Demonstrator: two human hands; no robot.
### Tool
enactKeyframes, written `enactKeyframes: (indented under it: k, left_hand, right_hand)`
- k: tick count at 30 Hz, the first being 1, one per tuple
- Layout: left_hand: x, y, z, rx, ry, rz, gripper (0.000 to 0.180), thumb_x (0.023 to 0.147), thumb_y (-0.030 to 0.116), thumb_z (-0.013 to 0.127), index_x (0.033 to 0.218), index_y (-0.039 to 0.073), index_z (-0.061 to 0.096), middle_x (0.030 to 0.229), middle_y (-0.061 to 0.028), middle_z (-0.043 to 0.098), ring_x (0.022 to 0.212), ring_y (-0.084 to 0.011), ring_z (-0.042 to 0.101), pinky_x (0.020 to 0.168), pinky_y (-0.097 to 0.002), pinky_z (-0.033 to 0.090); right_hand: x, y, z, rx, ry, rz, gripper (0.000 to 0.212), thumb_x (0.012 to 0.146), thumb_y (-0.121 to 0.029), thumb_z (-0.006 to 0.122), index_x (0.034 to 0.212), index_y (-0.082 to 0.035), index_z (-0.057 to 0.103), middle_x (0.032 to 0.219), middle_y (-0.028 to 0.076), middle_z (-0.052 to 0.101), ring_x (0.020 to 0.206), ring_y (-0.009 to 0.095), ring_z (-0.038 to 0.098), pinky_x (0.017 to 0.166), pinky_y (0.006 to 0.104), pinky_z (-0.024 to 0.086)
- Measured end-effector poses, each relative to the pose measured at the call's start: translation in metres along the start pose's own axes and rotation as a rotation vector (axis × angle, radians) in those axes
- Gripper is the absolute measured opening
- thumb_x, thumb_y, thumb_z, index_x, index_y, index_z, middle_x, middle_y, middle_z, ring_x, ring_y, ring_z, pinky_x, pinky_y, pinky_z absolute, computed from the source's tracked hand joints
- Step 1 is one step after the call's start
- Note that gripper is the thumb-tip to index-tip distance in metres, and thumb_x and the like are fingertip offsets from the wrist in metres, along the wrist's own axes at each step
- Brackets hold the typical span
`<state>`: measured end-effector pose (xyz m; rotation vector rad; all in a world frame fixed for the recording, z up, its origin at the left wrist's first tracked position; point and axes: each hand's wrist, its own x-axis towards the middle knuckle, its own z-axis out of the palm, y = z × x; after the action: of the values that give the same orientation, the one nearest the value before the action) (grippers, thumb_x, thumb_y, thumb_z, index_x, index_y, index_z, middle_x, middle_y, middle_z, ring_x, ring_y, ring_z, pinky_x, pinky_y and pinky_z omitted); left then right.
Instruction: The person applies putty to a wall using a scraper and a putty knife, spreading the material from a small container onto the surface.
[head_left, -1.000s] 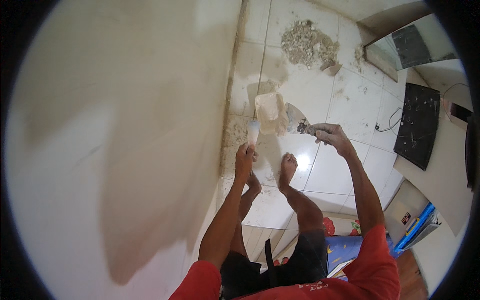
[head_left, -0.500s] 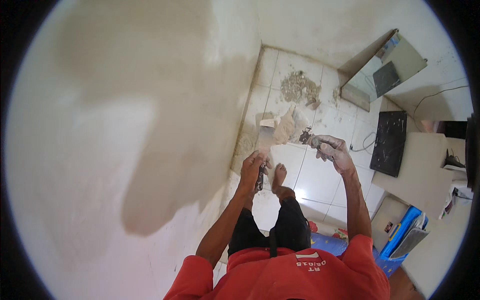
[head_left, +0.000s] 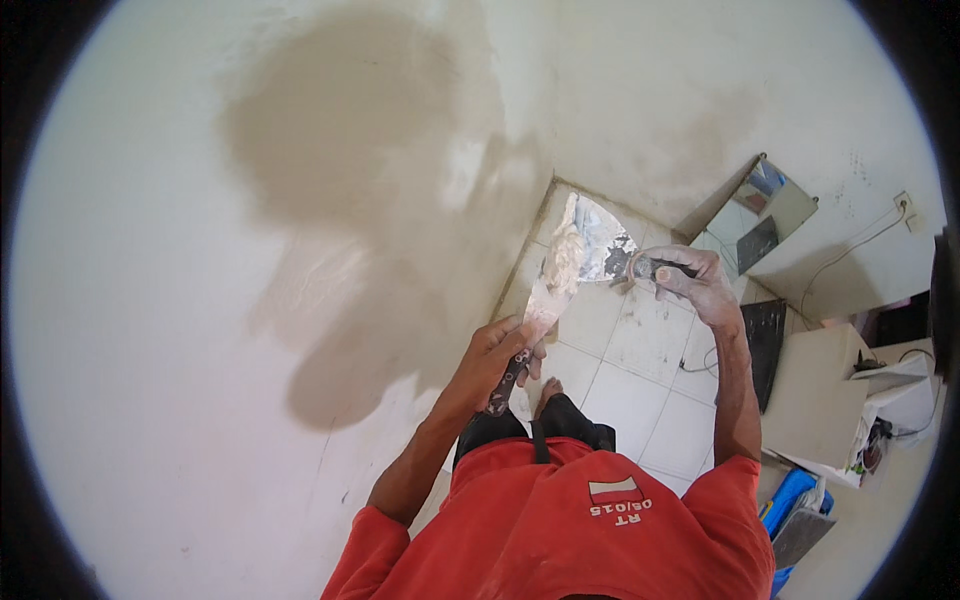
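Putty [head_left: 565,258] is carried between two blades, ahead of the left hand [head_left: 505,352] and to the left of the right hand [head_left: 695,285]. By the left hand a knife [head_left: 541,315] is grasped at its dark handle, its blade pointing away from the fingers and its far end meeting the lump. By the right hand a scraper [head_left: 610,240] is gripped, its wide blade reaching leftward to the putty's side. Which blade bears more of the weight cannot be told.

For clean handling, the blades are best held close together, so that what slips off one is caught by the other. Putty at the scraper's left edge is best gathered with short, light strokes, the grips firm and the wrists loose.

To the left of the left hand, much of the view is taken up by a wall [head_left: 180,330], so wide swings that way are best avoided. Below and between the hands, open room is offered above the floor [head_left: 625,395]. Beyond the right hand, a mirror [head_left: 765,215] should be given clearance.
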<state>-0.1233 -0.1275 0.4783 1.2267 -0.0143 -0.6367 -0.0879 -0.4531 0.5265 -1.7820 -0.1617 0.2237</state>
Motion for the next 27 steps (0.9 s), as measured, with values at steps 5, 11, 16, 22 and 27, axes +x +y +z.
enactKeyframes:
  k: [5, 11, 16, 22, 27]
  left_hand:
    - [-0.053, -0.014, 0.000, -0.027, 0.014, 0.064, 0.029, 0.100, 0.028, 0.056, 0.104, 0.000, 0.064, 0.077, -0.0039, 0.064, 0.057, -0.0079, 0.058, 0.047, -0.0208, 0.044]
    - [-0.094, 0.009, 0.010, 0.054, 0.052, 0.090, 0.029, 0.101, 0.029, 0.054, 0.098, 0.001, 0.063, 0.074, -0.0049, 0.063, 0.054, -0.0084, 0.056, 0.046, -0.0219, 0.041]
    - [-0.123, 0.035, 0.030, 0.128, 0.080, 0.150, 0.032, 0.101, 0.031, 0.053, 0.098, 0.000, 0.062, 0.074, -0.0055, 0.063, 0.053, -0.0085, 0.056, 0.045, -0.0217, 0.041]
    - [-0.139, 0.045, 0.052, -0.064, 0.042, 0.259, 0.034, 0.102, 0.030, 0.051, 0.104, -0.003, 0.060, 0.071, -0.0063, 0.062, 0.053, -0.0088, 0.054, 0.045, -0.0219, 0.040]
    - [-0.143, 0.052, 0.063, -0.006, 0.105, 0.283, 0.034, 0.102, 0.029, 0.050, 0.107, -0.003, 0.060, 0.068, -0.0059, 0.060, 0.051, -0.0082, 0.051, 0.045, -0.0219, 0.038]
  right_hand:
    - [-0.025, -0.030, 0.018, -0.156, -0.048, -0.164, 0.030, 0.087, -0.008, 0.067, 0.115, 0.001, 0.069, 0.105, 0.007, 0.071, 0.085, 0.011, 0.063, 0.077, 0.0273, 0.052]
    - [-0.040, -0.074, 0.027, -0.465, -0.045, -0.566, 0.027, 0.083, -0.010, 0.071, 0.107, 0.002, 0.068, 0.098, 0.013, 0.070, 0.087, 0.021, 0.064, 0.077, 0.0316, 0.050]
    - [-0.051, -0.098, 0.026, -0.601, 0.042, -0.923, 0.027, 0.080, -0.009, 0.073, 0.105, -0.002, 0.067, 0.097, 0.013, 0.071, 0.080, 0.025, 0.065, 0.070, 0.0341, 0.051]
    - [-0.060, -0.097, 0.034, -0.650, 0.120, -0.947, 0.025, 0.079, -0.005, 0.072, 0.104, -0.003, 0.066, 0.098, 0.015, 0.071, 0.083, 0.028, 0.068, 0.070, 0.0355, 0.053]
    - [-0.047, -0.078, 0.044, -0.578, 0.135, -1.013, 0.027, 0.078, -0.005, 0.072, 0.104, -0.002, 0.066, 0.098, 0.016, 0.071, 0.085, 0.029, 0.068, 0.072, 0.0365, 0.054]
